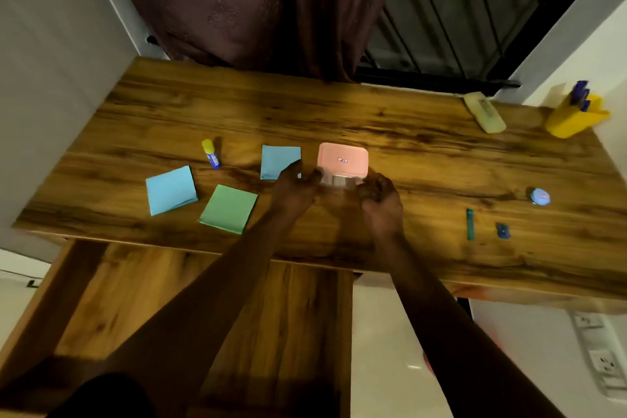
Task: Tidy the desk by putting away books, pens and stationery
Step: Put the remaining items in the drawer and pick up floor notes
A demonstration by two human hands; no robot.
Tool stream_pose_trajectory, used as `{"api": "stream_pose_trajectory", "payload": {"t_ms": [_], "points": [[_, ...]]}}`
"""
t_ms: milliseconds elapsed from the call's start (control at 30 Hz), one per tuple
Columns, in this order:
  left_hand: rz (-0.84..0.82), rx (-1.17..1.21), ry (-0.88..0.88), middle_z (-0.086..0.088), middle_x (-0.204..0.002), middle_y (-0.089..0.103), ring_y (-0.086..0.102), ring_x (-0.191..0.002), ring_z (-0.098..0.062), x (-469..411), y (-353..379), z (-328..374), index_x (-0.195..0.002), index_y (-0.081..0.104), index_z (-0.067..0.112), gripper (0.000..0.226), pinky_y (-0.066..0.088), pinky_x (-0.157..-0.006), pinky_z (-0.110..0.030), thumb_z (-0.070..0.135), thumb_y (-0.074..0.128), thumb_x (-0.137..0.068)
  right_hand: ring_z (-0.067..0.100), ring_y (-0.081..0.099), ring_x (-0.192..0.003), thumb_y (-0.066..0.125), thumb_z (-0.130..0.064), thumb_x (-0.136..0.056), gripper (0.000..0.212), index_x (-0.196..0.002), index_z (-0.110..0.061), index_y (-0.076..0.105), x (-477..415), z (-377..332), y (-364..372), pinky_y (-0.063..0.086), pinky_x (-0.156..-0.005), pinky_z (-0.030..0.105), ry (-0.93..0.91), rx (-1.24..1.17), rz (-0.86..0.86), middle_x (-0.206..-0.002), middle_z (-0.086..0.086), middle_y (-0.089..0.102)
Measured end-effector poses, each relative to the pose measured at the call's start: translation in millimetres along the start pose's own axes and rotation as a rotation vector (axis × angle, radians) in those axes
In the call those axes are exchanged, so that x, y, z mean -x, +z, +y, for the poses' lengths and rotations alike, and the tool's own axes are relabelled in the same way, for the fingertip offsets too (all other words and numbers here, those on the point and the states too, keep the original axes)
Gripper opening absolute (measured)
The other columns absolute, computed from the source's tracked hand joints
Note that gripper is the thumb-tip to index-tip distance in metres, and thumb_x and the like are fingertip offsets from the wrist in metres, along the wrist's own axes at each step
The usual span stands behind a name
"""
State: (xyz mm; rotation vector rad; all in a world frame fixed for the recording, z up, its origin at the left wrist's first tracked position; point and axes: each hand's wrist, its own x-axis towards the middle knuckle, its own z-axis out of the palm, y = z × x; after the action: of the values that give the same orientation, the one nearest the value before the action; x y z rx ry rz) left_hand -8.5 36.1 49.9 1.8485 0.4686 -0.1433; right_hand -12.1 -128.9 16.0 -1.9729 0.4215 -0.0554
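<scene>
A clear box with a pink lid (342, 158) stands mid-desk. My left hand (295, 188) reaches its near left corner, fingertips touching it and the thumb spread over a blue paper (276, 159). My right hand (381, 200) has its fingers curled at the box's near right corner. The box's lower part is blurred. Another blue paper (170, 189), a green paper (228, 209) and a glue stick (211, 153) lie to the left. A teal pen cap (470, 224), a blue sharpener (502, 231) and a small round blue item (539, 197) lie to the right.
A yellow pen holder (573, 117) with blue pens stands at the desk's (373, 112) far right corner, with a pale case (484, 112) beside it. A curtain and window grille stand behind the desk. A wooden panel lies below the front edge, and wall sockets are at lower right.
</scene>
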Motion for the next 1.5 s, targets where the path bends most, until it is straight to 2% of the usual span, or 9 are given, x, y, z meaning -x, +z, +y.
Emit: {"api": "stream_pose_trajectory", "payload": {"t_ms": [100, 200, 433, 733, 900, 967, 1067, 1300, 1500], "points": [[-0.013, 0.073, -0.014, -0.009, -0.140, 0.063, 0.061, -0.126, -0.032, -15.9, 18.9, -2.2, -0.135, 0.062, 0.011, 0.051, 0.055, -0.100, -0.039, 0.044, 0.066, -0.096, 0.016, 0.065, -0.109, 0.065, -0.039, -0.098, 0.036, -0.128, -0.020, 0.067, -21.3, -3.8, 3.2, 0.047, -0.086, 0.028, 0.038, -0.083, -0.016, -0.121, -0.002, 0.071], [-0.031, 0.075, 0.024, -0.005, -0.136, 0.066, 0.064, -0.121, -0.025, -18.2, 27.6, -6.3, -0.130, 0.066, 0.013, 0.038, 0.049, -0.075, -0.009, 0.037, 0.061, -0.101, 0.015, 0.066, -0.096, 0.064, -0.041, -0.099, 0.031, -0.114, -0.016, 0.073, -29.6, 0.2, 9.0, 0.047, -0.075, 0.024, 0.017, -0.124, 0.000, -0.108, 0.001, 0.074], [0.017, 0.180, 0.072, -0.005, -0.134, 0.067, 0.060, -0.123, -0.016, 5.3, 2.1, -26.6, -0.125, 0.067, 0.015, 0.035, 0.048, -0.105, -0.035, 0.032, 0.070, -0.095, 0.018, 0.073, -0.080, 0.074, -0.035, -0.092, 0.020, -0.090, -0.014, 0.074, 1.9, 3.4, 4.8, 0.056, -0.071, 0.031, -0.031, -0.117, 0.078, -0.085, 0.000, 0.077], [0.032, 0.232, 0.086, 0.013, -0.127, 0.070, 0.066, -0.115, -0.003, 107.8, -111.3, -107.1, -0.132, 0.065, 0.030, 0.033, 0.058, -0.096, -0.035, 0.033, 0.064, -0.099, 0.005, 0.071, -0.093, 0.073, -0.052, -0.088, 0.028, -0.100, -0.027, 0.073, 151.6, -6.3, 42.6, 0.059, -0.082, 0.031, 0.012, 0.043, -0.101, -0.102, -0.011, 0.077], [0.137, 0.226, 0.021, 0.015, -0.120, 0.073, 0.069, -0.112, -0.005, 144.1, -183.2, -173.6, -0.126, 0.069, 0.034, 0.028, 0.060, -0.094, -0.044, 0.036, 0.065, -0.098, 0.000, 0.068, -0.086, 0.070, -0.062, -0.084, 0.031, -0.095, -0.033, 0.067, 219.4, -10.7, 102.4, 0.058, -0.071, 0.021, 0.064, 0.126, -0.258, -0.096, -0.019, 0.071], [0.172, 0.239, -0.021, 0.014, -0.124, 0.072, 0.068, -0.116, -0.008, 150.9, -206.6, -197.6, -0.129, 0.067, 0.035, 0.031, 0.059, -0.095, -0.047, 0.040, 0.064, -0.098, -0.003, 0.061, -0.082, 0.073, -0.047, -0.090, 0.018, -0.094, -0.034, 0.061, 237.6, -13.0, 129.7, 0.048, -0.058, 0.009, 0.125, 0.095, -0.347, -0.094, -0.018, 0.064], [0.222, 0.300, -0.065, 0.008, -0.119, 0.075, 0.072, -0.110, -0.015, 153.6, -233.9, -225.9, -0.129, 0.066, 0.033, 0.030, 0.061, -0.090, -0.047, 0.038, 0.061, -0.100, -0.002, 0.061, -0.086, 0.073, -0.032, -0.093, 0.016, -0.096, -0.030, 0.058, 257.3, -11.2, 176.7, 0.049, -0.057, 0.011, 0.182, -0.014, -0.456, -0.099, -0.012, 0.062], [0.378, 0.509, -0.340, 0.000, -0.112, 0.076, 0.075, -0.101, -0.018, 112.6, -271.9, -262.0, -0.118, 0.070, 0.026, 0.024, 0.061, -0.090, -0.046, 0.037, 0.058, -0.101, 0.009, 0.060, -0.095, 0.072, -0.028, -0.094, 0.027, -0.081, -0.035, 0.049, 255.5, -18.9, 275.2, 0.048, -0.068, 0.018, 0.226, 0.011, -0.519, -0.097, -0.011, 0.057], [0.385, 0.617, -0.368, -0.006, -0.120, 0.073, 0.072, -0.110, -0.023, 69.6, -289.9, -280.8, -0.124, 0.068, 0.021, 0.031, 0.060, -0.092, -0.052, 0.039, 0.056, -0.102, 0.007, 0.060, -0.090, 0.073, -0.025, -0.093, 0.014, -0.092, -0.025, 0.059, 240.6, -23.7, 321.6, 0.046, -0.064, 0.016, 0.266, -0.016, -0.510, -0.102, -0.005, 0.061]]}}
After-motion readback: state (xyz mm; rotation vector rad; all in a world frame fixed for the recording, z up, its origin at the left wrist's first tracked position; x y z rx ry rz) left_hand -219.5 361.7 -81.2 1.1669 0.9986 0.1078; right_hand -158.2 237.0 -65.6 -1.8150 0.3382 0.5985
